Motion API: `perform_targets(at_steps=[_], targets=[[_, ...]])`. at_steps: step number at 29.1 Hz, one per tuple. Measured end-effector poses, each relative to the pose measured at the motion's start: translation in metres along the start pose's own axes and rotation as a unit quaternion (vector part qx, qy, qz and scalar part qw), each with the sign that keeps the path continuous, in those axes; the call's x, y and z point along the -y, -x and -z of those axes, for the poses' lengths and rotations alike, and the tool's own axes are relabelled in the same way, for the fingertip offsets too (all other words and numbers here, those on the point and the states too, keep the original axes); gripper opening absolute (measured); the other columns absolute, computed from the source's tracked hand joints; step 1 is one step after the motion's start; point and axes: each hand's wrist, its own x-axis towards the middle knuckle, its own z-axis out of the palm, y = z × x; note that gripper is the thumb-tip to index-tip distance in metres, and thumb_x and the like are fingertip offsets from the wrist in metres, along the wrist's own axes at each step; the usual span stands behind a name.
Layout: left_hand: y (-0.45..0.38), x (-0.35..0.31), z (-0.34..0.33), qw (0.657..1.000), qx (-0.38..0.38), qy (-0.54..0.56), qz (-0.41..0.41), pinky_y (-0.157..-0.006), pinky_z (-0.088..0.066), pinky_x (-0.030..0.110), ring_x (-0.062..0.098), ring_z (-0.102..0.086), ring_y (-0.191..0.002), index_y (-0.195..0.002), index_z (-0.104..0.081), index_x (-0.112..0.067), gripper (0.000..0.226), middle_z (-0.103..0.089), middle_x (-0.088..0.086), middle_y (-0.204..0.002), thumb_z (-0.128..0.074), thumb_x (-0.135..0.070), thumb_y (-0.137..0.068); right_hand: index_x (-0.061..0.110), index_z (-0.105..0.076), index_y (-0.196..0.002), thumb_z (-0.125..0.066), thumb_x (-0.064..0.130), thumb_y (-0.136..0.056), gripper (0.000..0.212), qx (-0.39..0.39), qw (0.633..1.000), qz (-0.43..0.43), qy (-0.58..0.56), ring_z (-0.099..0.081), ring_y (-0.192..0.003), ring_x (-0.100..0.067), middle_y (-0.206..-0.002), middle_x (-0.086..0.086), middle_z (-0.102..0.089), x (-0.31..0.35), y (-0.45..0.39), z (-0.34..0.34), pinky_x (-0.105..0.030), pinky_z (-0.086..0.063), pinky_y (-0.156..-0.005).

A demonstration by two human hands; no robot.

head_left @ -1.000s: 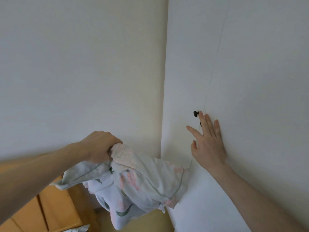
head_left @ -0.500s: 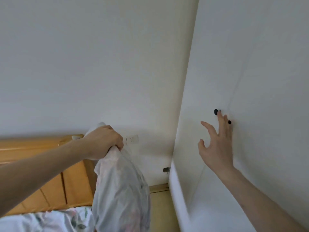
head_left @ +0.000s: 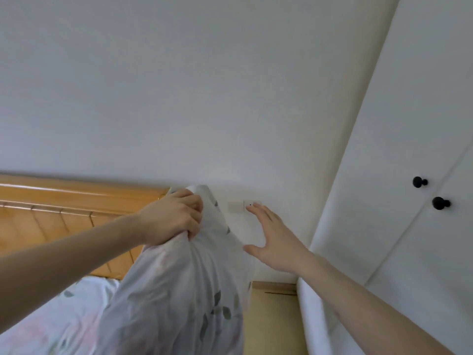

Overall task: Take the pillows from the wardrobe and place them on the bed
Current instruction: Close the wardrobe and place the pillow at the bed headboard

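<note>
A pillow [head_left: 179, 298] in a white case with pink flowers and green leaves hangs from my left hand [head_left: 174, 219], which grips its top corner in a fist. It dangles over the edge of the bed [head_left: 51, 319], whose sheet has the same floral print. My right hand [head_left: 276, 242] is open, fingers spread, in the air just right of the pillow and holding nothing. The white wardrobe [head_left: 399, 190] stands at the right with both doors closed; two black knobs [head_left: 419, 182] show on them.
A wooden headboard [head_left: 64, 216] runs along the wall at the left. A wall switch plate [head_left: 240, 206] sits behind my right hand. A strip of yellowish floor [head_left: 271, 321] lies between the bed and the wardrobe.
My right hand has come off the closed wardrobe door and swung left toward the pillow. The view has turned left toward the bed, and the pillow now hangs over it.
</note>
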Motion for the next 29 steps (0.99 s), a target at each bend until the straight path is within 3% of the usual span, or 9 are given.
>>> perform_targets(at_steps=[4,8,11,14,18,21,23,26,29], targets=[[0.059,0.005,0.005,0.997,-0.047,-0.055,-0.002,-0.096,-0.038,0.033,0.017,-0.057,-0.109,-0.078,-0.059,-0.027,0.024,-0.062,-0.014,-0.090,-0.049,-0.027,-0.100,0.034,-0.010,-0.160,-0.080,0.070,-0.066,0.123,0.099,0.994,-0.014,-0.050,-0.015,-0.153,-0.012,-0.167,0.012,-0.014,0.027,-0.044,-0.033,-0.039,-0.020,-0.125],[0.107,0.011,0.021,0.991,-0.092,-0.093,-0.021,-0.095,-0.041,0.035,0.024,-0.058,-0.114,-0.081,-0.063,-0.023,0.036,-0.069,-0.007,-0.101,-0.040,-0.017,-0.108,0.034,-0.010,-0.161,-0.093,0.058,-0.057,0.135,0.159,0.976,-0.012,-0.148,-0.025,-0.146,-0.002,-0.159,0.022,-0.023,0.050,-0.078,-0.062,-0.024,-0.026,-0.117],[0.160,0.022,0.034,0.988,-0.114,-0.100,0.011,-0.090,-0.045,0.040,0.030,-0.057,-0.113,-0.083,-0.064,-0.024,0.022,-0.068,0.004,-0.118,-0.056,-0.017,-0.102,0.037,-0.027,-0.153,-0.097,0.038,-0.062,0.115,0.196,0.958,0.012,-0.209,-0.041,-0.122,0.022,-0.140,0.034,-0.040,0.091,-0.107,-0.094,-0.008,-0.035,-0.105],[0.204,0.032,0.039,0.986,-0.098,-0.115,0.071,-0.088,-0.046,0.042,0.031,-0.055,-0.113,-0.080,-0.067,-0.025,0.018,-0.068,0.008,-0.121,-0.064,-0.016,-0.094,0.041,-0.049,-0.133,-0.094,0.040,-0.066,0.080,0.221,0.955,0.025,-0.198,-0.053,-0.097,0.024,-0.117,0.036,-0.056,0.131,-0.126,-0.129,-0.003,-0.044,-0.087],[0.267,0.041,0.031,0.980,-0.015,-0.090,0.176,-0.095,-0.044,0.044,0.034,-0.053,-0.121,-0.079,-0.065,-0.028,0.010,-0.061,0.007,-0.132,-0.069,-0.025,-0.087,0.022,-0.072,-0.117,-0.087,0.029,-0.079,0.042,0.142,0.950,0.049,-0.275,-0.067,-0.101,0.009,-0.107,0.018,-0.076,0.165,-0.144,-0.184,-0.011,-0.048,-0.080],[0.306,0.042,0.023,0.968,0.038,-0.066,0.241,-0.101,-0.040,0.045,0.034,-0.046,-0.131,-0.081,-0.066,-0.031,0.011,-0.052,0.007,-0.143,-0.075,-0.025,-0.082,0.019,-0.071,-0.122,-0.081,0.020,-0.086,0.038,0.121,0.942,0.060,-0.308,-0.066,-0.108,0.005,-0.114,0.014,-0.075,0.189,-0.148,-0.212,-0.012,-0.048,-0.085],[0.343,0.036,0.016,0.958,0.044,-0.055,0.279,-0.104,-0.039,0.044,0.033,-0.043,-0.135,-0.088,-0.068,-0.031,0.010,-0.047,0.007,-0.148,-0.067,-0.022,-0.083,0.026,-0.068,-0.126,-0.080,0.021,-0.087,0.041,0.134,0.937,0.060,-0.316,-0.063,-0.110,0.007,-0.117,0.018,-0.072,0.217,-0.155,-0.232,-0.011,-0.049,-0.089],[0.394,0.017,0.010,0.919,0.033,-0.059,0.387,-0.105,-0.043,0.048,0.034,-0.040,-0.137,-0.107,-0.070,-0.028,0.038,-0.043,0.009,-0.153,-0.062,-0.007,-0.077,0.032,-0.070,-0.116,-0.077,0.017,-0.089,0.032,0.139,0.932,0.051,-0.329,-0.062,-0.105,0.010,-0.113,0.020,-0.071,0.245,-0.165,-0.253,-0.010,-0.048,-0.086],[0.454,-0.013,0.001,0.810,0.011,-0.060,0.583,-0.105,-0.046,0.057,0.037,-0.039,-0.137,-0.120,-0.068,-0.025,0.054,-0.036,0.009,-0.157,-0.072,0.002,-0.074,0.022,-0.075,-0.100,-0.077,0.012,-0.088,0.015,0.153,0.936,0.051,-0.312,-0.066,-0.095,0.001,-0.102,0.010,-0.075,0.267,-0.180,-0.278,-0.021,-0.051,-0.082]])
